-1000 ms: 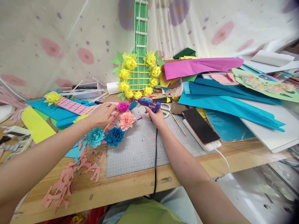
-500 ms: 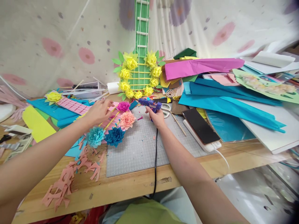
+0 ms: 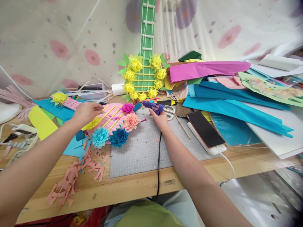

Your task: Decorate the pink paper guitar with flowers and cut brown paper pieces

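Here we are at the worktable (image 3: 118,191), and the right hand (image 3: 160,121) is wrapped round the handle of a blue glue gun (image 3: 153,107), nozzle pointing left. That grip likely keeps the fingers off the hot end. The black cord (image 3: 159,160) runs down over the near edge, perhaps to leave the flowers free of it.

Left of the gun lies the pink paper guitar (image 3: 117,125), flat, its body partly over the grey cutting mat (image 3: 142,154), which probably shields the wood. Round that body I count 5 paper flowers: magenta (image 3: 127,108), salmon (image 3: 131,122), dark blue (image 3: 119,137), light blue (image 3: 99,137) and yellow (image 3: 92,123). They hug the rim, seemingly so the 3 yellow sticks (image 3: 105,119) stay uncovered.

And the left hand (image 3: 86,113)! It hovers at the body's left side, fingers loosely bent; I can't tell from here whether anything is pinched beneath.

Far side, a green guitar (image 3: 147,53) stands upright, maybe to spare its yellow roses (image 3: 136,64) a crushing. Scissors (image 3: 170,113) lie just right of the gun.
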The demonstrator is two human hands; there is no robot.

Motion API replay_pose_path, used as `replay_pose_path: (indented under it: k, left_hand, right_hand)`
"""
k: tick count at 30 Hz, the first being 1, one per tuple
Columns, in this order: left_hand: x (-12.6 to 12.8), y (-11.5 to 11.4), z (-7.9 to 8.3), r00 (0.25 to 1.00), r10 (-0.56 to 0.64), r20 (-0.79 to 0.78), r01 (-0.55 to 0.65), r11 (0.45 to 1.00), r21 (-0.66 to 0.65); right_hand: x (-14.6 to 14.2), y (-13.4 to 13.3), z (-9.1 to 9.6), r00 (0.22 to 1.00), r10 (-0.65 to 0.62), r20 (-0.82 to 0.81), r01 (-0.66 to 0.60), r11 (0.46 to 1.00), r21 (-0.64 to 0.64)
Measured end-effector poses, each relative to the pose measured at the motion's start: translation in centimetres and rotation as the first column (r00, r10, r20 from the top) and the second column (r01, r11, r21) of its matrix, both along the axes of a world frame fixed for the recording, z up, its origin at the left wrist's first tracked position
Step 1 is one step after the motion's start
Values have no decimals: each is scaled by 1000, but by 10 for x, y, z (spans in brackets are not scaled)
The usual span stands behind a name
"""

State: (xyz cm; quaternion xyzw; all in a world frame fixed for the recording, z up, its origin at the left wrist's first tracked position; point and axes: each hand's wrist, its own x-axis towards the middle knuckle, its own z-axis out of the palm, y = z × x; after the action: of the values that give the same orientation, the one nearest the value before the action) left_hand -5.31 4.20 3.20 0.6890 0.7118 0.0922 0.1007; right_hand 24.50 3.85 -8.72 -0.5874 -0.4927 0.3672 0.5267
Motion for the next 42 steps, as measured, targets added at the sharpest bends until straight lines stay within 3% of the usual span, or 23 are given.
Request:
replay_pose_path:
  k: [3, 5, 8, 14, 20, 25, 28, 35, 42]
  left_hand:
    - [8, -8, -12, 974, -218, -66, 217, 976, -20]
    - [13, -11, -20, 919, -371, -136, 378, 925, 27]
    - [17, -13, -29, 864, -458, -210, 475, 879, 41]
    - [13, -8, -38, 913, -370, -173, 385, 921, 64]
    - [17, -6, -38, 979, -186, 89, 178, 980, 92]
    - [38, -12, -34, 901, -84, 426, 90, 996, 6]
    - [54, -15, -28, 846, -21, 533, 92, 990, -106]
    - [75, -12, -17, 797, 14, 603, 90, 986, -143]
    - [77, -10, -14, 827, 39, 562, 73, 982, -176]
  right_hand:
    - [0, 0, -2, 999, -20, 40, 21, 1000, -17]
    - [0, 0, -3, 997, -27, 66, 28, 999, -17]
    - [0, 0, -3, 996, -30, 79, 31, 999, -13]
    - [-1, -2, 0, 998, -19, 66, 19, 1000, -1]
    - [-4, -5, 6, 999, 30, -29, -30, 1000, -1]
    - [-6, -11, 14, 971, 207, -119, -198, 977, 78]
    - [-6, -14, 18, 949, 287, -134, -274, 956, 105]
    - [-7, -15, 18, 876, 466, -129, -455, 884, 103]
    - [-7, -14, 16, 899, 434, -51, -423, 894, 147]
